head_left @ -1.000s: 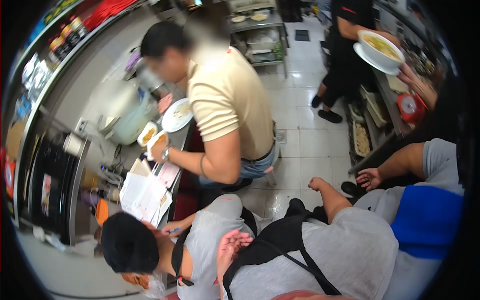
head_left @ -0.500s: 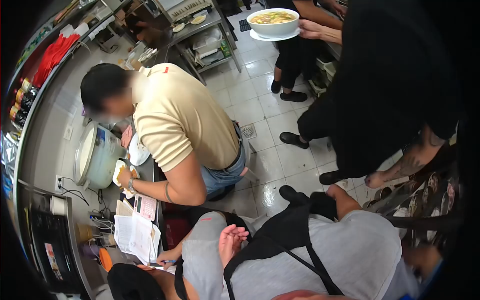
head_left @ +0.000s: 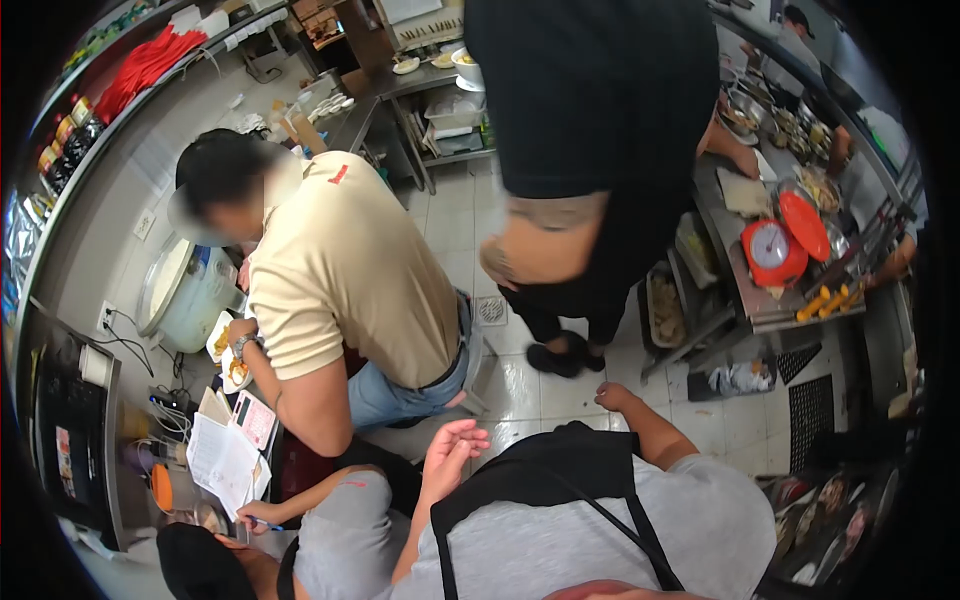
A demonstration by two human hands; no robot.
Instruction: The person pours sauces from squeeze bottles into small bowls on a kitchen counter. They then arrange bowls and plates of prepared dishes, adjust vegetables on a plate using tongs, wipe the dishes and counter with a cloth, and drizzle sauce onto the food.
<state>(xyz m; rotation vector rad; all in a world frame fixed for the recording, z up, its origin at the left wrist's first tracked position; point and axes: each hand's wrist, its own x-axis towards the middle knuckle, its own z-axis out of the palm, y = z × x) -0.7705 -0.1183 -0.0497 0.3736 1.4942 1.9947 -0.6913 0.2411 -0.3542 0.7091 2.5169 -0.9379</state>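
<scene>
My left hand (head_left: 455,452) is raised in front of the black apron (head_left: 550,465), its fingers loosely apart and nothing in them. My right hand (head_left: 614,397) hangs ahead of the apron's other side, over the tiled floor; it looks small from here and its fingers do not show clearly. Nearest to my left hand is a seated person in a black cap (head_left: 205,565), who holds a blue pen (head_left: 265,523) by some papers (head_left: 225,465). Beyond sits a person in a beige shirt (head_left: 350,255), one hand by a plate of food (head_left: 235,372).
A person in black (head_left: 590,110) stands ahead in the aisle. To the right, a steel counter (head_left: 725,215) carries a red scale (head_left: 773,252) and bowls. A pink calculator (head_left: 254,418) and a large clear tub (head_left: 190,295) are at the left. Dark mats (head_left: 810,410) lie on the floor.
The person in black has moved from the right to the middle of the aisle; the soup bowl is now mostly hidden behind them. My view has turned right, showing the counter. My left hand stays raised.
</scene>
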